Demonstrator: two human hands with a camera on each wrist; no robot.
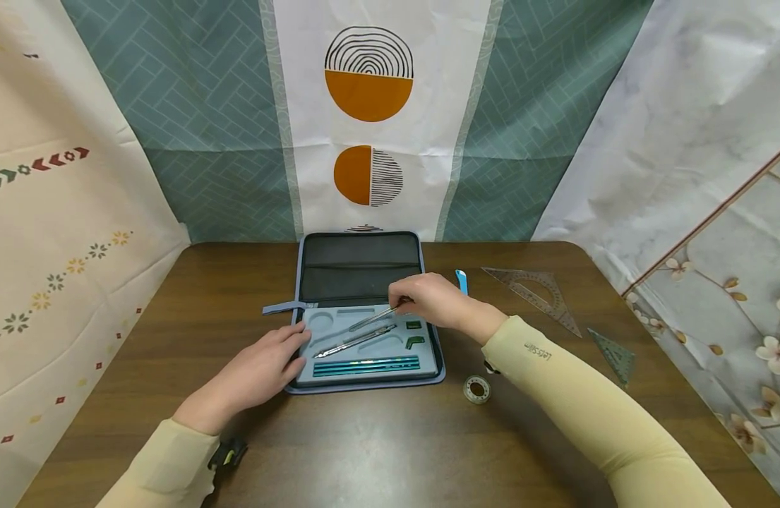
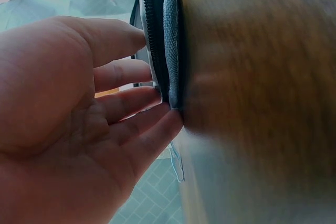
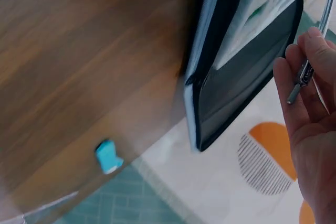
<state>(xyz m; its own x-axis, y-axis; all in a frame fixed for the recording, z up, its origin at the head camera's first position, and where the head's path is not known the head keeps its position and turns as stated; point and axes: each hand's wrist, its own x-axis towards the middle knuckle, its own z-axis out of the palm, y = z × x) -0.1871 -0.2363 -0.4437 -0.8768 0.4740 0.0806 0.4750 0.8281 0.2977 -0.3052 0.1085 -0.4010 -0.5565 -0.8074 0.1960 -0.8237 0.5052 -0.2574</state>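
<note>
An open zip case lies on the table with its dark lid folded back. Its pale grey moulded tray bears a silver compass, several dark teal pencils and two small green pieces. Over the tray, my right hand pinches a second slim silver compass near one end, and it slants down to the left. In the right wrist view its metal end pokes out past the fingers. My left hand rests its extended fingertips along the case's left edge.
Right of the case lie a small bright blue item, a clear triangular set square, a smaller greenish set square and a round ring-shaped roll. A strap sticks out left of the case.
</note>
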